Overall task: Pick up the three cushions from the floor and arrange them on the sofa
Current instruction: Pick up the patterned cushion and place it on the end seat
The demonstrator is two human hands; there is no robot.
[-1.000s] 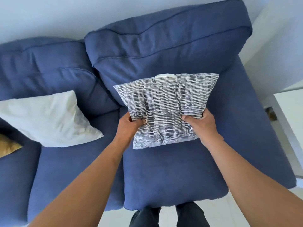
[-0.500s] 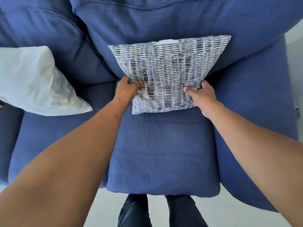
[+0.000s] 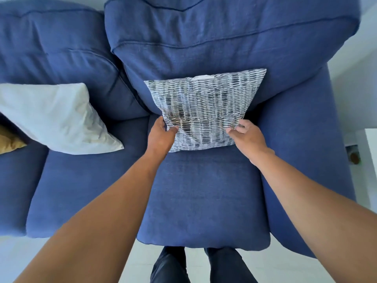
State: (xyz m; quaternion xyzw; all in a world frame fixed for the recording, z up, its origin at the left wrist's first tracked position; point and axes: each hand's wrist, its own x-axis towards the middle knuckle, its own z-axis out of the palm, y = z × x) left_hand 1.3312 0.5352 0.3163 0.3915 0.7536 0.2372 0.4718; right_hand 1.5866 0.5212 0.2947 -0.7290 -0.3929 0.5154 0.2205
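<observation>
Against the sofa (image 3: pixel 204 201) backrest leans the cushion (image 3: pixel 204 107), upright, bottom edge on the seat. Left hand (image 3: pixel 161 137) and right hand (image 3: pixel 247 137) pinch its lower corners, equally near; release is straight back.

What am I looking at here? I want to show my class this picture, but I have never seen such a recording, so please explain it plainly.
No machine here: a person wears a camera on the head, looking down at their own arms. The left hand and right hand grip the lower corners of a patterned cushion, propped against the back of a blue sofa. A white cushion lies further left, with a yellow cushion at the picture's edge.
</observation>
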